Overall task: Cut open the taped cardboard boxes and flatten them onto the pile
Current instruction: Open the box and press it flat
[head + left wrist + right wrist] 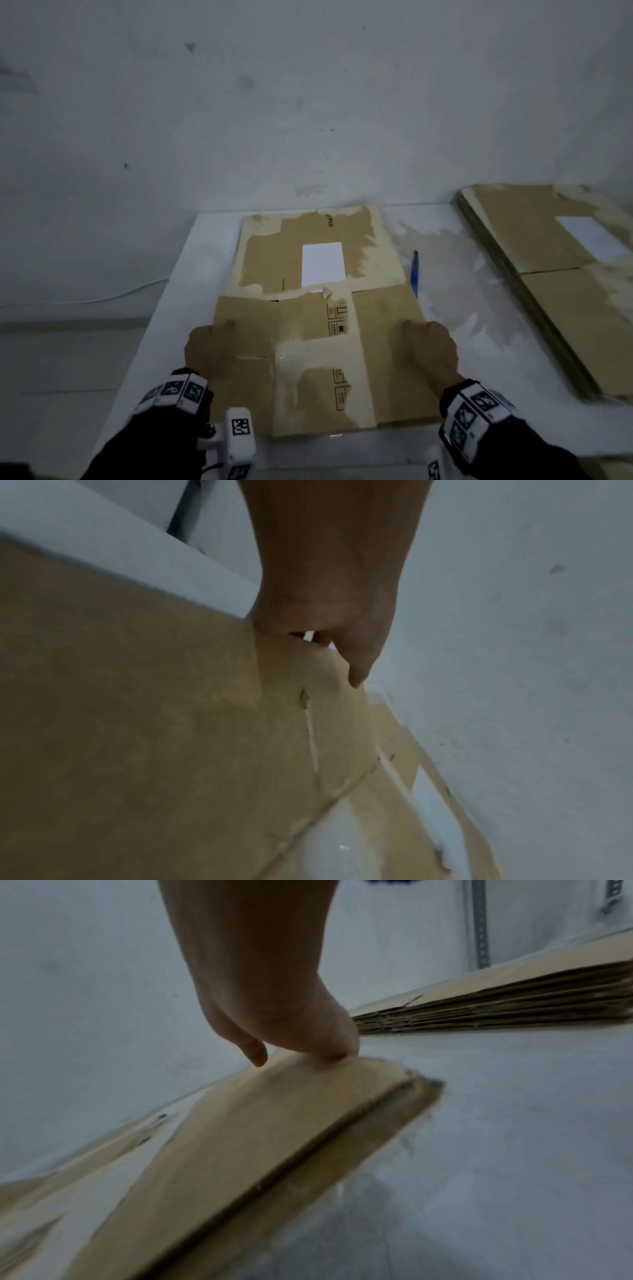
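A flattened, tape-streaked cardboard box (308, 377) lies on the white table (479, 359), with its far panel bearing a white label (322, 263). My left hand (214, 337) grips the box's left edge (137, 723), thumb on top and fingers curled under it (308, 637). My right hand (423, 337) grips the right edge the same way (308, 1053), and that side of the box (257, 1137) sits slightly raised off the table. A blue box cutter (415, 274) lies on the table just past the box's right side, held by neither hand.
A pile of flattened boxes (565, 291) lies at the table's right, its stacked edges (496, 1010) close beyond my right hand. The wall stands right behind the table. The table's left edge (161, 308) drops to the floor.
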{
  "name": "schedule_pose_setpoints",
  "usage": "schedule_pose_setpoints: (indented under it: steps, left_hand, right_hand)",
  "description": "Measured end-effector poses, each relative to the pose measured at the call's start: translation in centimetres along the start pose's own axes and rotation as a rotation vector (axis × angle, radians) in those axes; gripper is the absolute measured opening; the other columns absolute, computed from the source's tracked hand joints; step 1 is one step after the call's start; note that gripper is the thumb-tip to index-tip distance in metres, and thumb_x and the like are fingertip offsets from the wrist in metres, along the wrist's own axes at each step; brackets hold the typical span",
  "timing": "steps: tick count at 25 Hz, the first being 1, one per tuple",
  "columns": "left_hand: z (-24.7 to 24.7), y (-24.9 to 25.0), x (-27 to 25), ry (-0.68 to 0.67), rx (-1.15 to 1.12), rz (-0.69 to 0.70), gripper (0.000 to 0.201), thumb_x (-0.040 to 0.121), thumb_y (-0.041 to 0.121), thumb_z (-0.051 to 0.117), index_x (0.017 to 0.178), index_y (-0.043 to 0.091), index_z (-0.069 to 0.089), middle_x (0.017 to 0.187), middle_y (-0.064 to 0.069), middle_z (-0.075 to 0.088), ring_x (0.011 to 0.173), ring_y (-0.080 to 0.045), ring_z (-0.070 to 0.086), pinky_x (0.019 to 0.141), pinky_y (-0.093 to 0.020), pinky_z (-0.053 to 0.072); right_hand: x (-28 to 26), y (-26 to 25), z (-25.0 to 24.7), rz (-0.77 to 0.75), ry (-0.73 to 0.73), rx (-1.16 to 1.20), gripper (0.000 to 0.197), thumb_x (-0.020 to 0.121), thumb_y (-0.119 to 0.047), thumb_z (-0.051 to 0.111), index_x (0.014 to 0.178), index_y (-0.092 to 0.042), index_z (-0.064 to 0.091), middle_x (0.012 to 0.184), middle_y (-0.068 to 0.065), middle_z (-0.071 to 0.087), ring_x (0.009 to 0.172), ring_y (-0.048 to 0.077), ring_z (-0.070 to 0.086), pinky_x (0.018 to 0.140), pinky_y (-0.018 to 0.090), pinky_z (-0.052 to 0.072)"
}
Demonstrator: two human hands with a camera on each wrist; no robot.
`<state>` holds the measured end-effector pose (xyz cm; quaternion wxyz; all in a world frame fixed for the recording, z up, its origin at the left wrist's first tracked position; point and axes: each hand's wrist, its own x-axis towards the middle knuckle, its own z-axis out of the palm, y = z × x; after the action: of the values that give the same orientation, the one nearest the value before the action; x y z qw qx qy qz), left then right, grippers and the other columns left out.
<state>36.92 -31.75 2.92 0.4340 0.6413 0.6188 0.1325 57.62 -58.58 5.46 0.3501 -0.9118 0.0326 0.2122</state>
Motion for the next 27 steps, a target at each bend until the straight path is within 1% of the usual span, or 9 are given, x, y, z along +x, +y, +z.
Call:
schedule_pose_setpoints:
  steps: [2,5,9,11,16,19,23,25,27]
  left_hand:
    - [-0.2,1.3,-2.1,0.084,-0.009,0.103,0.042,0.093,0.035,0.053,0.081,-0.004,0.065,0.084,-0.025,0.064,0.077,-0.038,0.061,0.074,-0.044,0.050]
    - [0.5,2.7,-6.2,0.182,-0.054,0.168,0.043,0.094,0.030,0.049,0.060,0.005,0.045,0.063,-0.015,0.047,0.059,-0.028,0.045,0.059,-0.035,0.036]
    - [2.4,3.3,-10.3,0.184,-0.214,0.067,0.046,0.095,0.036,0.049,0.081,-0.006,0.062,0.086,-0.030,0.061,0.077,-0.037,0.058,0.076,-0.043,0.048]
    - [4.3,4.4,-12.5,0.187,-0.290,0.027,0.049,0.095,0.038,0.048,0.087,-0.007,0.065,0.094,-0.029,0.063,0.079,-0.036,0.058,0.078,-0.042,0.047]
    - [8.3,10.7,-18.1,0.125,-0.420,0.091,0.042,0.094,0.037,0.051,0.075,0.000,0.056,0.070,-0.012,0.054,0.071,-0.030,0.053,0.073,-0.041,0.046]
    - [11.8,15.5,-19.9,-0.110,-0.520,0.108,0.032,0.093,0.033,0.053,0.083,0.003,0.059,0.078,-0.011,0.059,0.078,-0.030,0.055,0.072,-0.036,0.045]
    - [19.5,19.3,-21.6,-0.726,-0.714,-0.036,0.035,0.096,0.032,0.050,0.116,0.006,0.061,0.113,-0.018,0.067,0.104,-0.033,0.061,0.080,-0.040,0.050]
    - [24.6,21.2,-23.0,-0.848,-0.724,-0.031,0.034,0.098,0.028,0.047,0.124,0.008,0.058,0.118,-0.016,0.065,0.107,-0.031,0.061,0.078,-0.039,0.052]
    - [29.4,23.0,-24.8,-0.844,-0.697,0.025,0.027,0.099,0.024,0.046,0.121,0.012,0.058,0.115,-0.013,0.066,0.102,-0.029,0.063,0.075,-0.038,0.053]
  right_hand:
    - [-0.1,-0.2,-0.9,-0.124,0.051,0.055,0.035,0.093,-0.036,0.050,0.106,-0.003,0.052,0.102,0.012,0.060,0.090,0.029,0.057,0.080,0.033,0.042]
    - [-0.8,-0.8,-3.2,-0.228,0.082,0.140,0.026,0.092,-0.035,0.051,0.097,-0.010,0.051,0.086,0.002,0.055,0.077,0.020,0.050,0.074,0.029,0.037]
    - [0.0,-0.7,-8.2,-0.340,0.166,0.256,0.018,0.084,-0.036,0.057,0.082,-0.018,0.056,0.077,-0.006,0.058,0.067,0.009,0.051,0.065,0.026,0.035]
    - [1.1,-0.2,-11.2,-0.381,0.185,0.320,0.017,0.081,-0.037,0.058,0.076,-0.021,0.058,0.073,-0.006,0.060,0.068,0.010,0.054,0.062,0.027,0.037]
    - [5.5,2.4,-19.0,-0.334,0.274,0.470,0.020,0.076,-0.040,0.060,0.074,-0.019,0.061,0.072,-0.002,0.063,0.069,0.018,0.058,0.062,0.030,0.043]
    - [9.3,5.3,-24.4,-0.287,0.379,0.500,0.028,0.078,-0.042,0.058,0.070,-0.014,0.061,0.070,0.003,0.060,0.069,0.024,0.055,0.067,0.034,0.042]
    - [13.4,10.1,-32.0,-0.214,0.518,0.507,0.033,0.081,-0.040,0.057,0.066,-0.012,0.060,0.068,0.007,0.060,0.069,0.030,0.055,0.068,0.036,0.042]
    - [15.8,12.6,-35.4,-0.156,0.567,0.488,0.034,0.084,-0.040,0.057,0.071,-0.008,0.060,0.075,0.011,0.062,0.074,0.031,0.055,0.072,0.037,0.042]
    - [18.5,15.2,-38.4,-0.088,0.619,0.417,0.035,0.086,-0.042,0.058,0.086,-0.008,0.064,0.089,0.015,0.064,0.084,0.034,0.057,0.077,0.038,0.042]
